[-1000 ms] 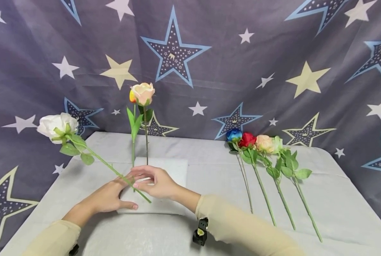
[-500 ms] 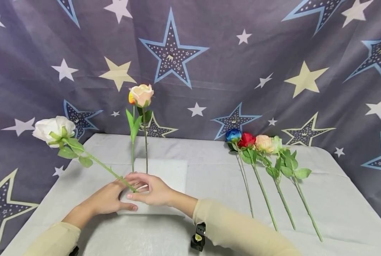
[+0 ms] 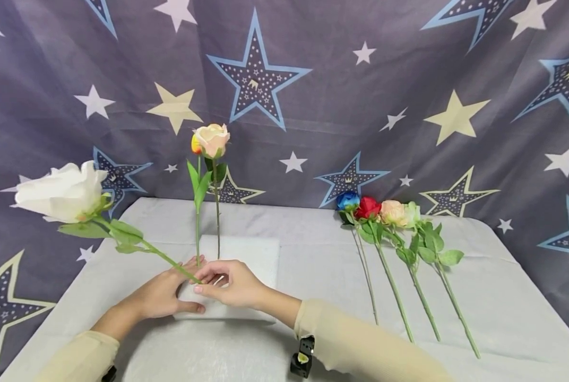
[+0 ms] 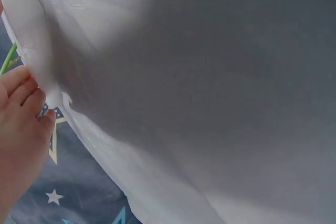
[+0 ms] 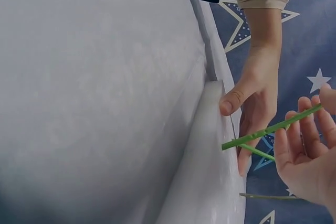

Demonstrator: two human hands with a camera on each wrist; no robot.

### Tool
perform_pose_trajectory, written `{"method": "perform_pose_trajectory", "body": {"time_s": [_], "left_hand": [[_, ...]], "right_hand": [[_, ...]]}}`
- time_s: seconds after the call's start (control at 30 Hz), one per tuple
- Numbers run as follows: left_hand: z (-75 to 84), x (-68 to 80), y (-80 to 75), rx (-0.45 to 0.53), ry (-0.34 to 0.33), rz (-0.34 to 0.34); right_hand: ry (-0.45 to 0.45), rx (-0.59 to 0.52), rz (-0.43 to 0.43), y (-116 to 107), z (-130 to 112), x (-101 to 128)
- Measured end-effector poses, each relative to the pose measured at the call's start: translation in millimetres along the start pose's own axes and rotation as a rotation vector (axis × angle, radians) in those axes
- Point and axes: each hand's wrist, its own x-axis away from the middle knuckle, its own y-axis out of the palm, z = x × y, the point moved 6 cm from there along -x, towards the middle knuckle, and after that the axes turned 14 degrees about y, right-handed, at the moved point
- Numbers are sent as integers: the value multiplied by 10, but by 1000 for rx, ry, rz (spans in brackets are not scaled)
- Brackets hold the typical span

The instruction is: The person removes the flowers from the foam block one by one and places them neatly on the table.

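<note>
White rose [image 3: 62, 192], tilted over foam block [image 3: 246, 254]

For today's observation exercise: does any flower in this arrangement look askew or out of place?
Yes. The white rose leans far to the left, nearly sideways, its stem end at the white foam block, pinched by the right hand. The left hand steadies the block. The peach rose behind it stands upright.
</note>
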Motion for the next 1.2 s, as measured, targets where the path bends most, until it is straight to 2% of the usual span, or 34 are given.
{"method": "perform_pose_trajectory", "body": {"time_s": [0.13,0.27,0.43,0.63,0.77,0.93,1.2], "left_hand": [[-2,-5,-6,-25,14,0],[-17,0,5,8,2,-16],[-8,-12,-8,-5,7,-13],[15,-18,-18,-20,7,-18],[27,-8,-8,-18,7,-20],[17,-1,3,-18,7,-19],[9,3,0,-24,-2,-22]], "right_hand": [[-62,23,39,-93,11,70],[-91,25,75,-213,28,138],[-50,-47,142,-417,47,192],[30,-188,209,-631,67,226],[32,-258,202,-700,91,240],[-1,-291,194,-741,53,272],[-53,-265,162,-694,15,233]]}}
